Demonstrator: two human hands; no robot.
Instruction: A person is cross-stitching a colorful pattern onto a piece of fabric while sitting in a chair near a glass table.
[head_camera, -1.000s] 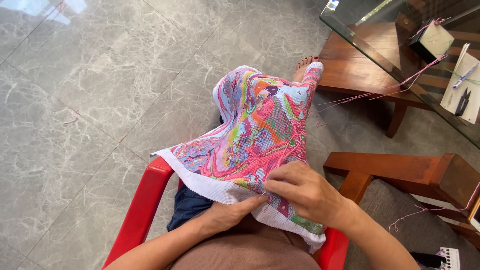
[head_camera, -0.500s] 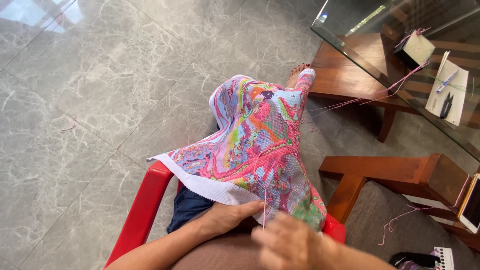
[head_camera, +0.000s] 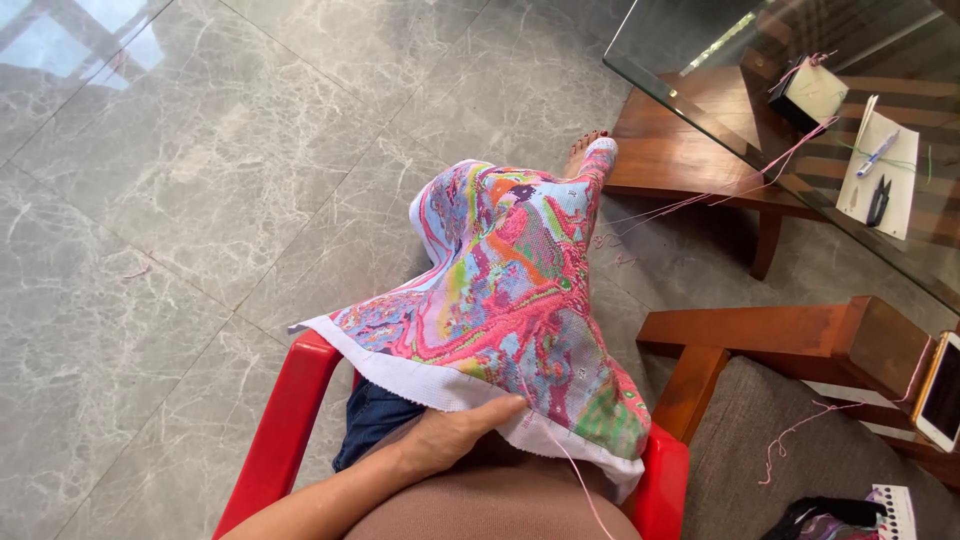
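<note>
A large, brightly coloured embroidery cloth (head_camera: 505, 300) with a white border lies draped over my lap and outstretched leg. My left hand (head_camera: 455, 435) holds the cloth's near white edge, thumb on top and fingers tucked beneath. A thin pink thread (head_camera: 578, 470) rises from the cloth near that hand and runs down out of the picture. My right hand is out of view.
I sit on a red plastic chair (head_camera: 285, 420) over a grey marble floor (head_camera: 180, 200). A glass-topped wooden table (head_camera: 740, 90) at the upper right carries paper, small snips (head_camera: 878, 200), a pen and a thread box. A wooden armrest (head_camera: 800, 335) and a phone (head_camera: 940, 390) are at the right.
My right hand, which was pinching the cloth's lower edge, pulled back toward me and left the view, drawing the pink thread taut. The left hand stayed on the cloth's border.
</note>
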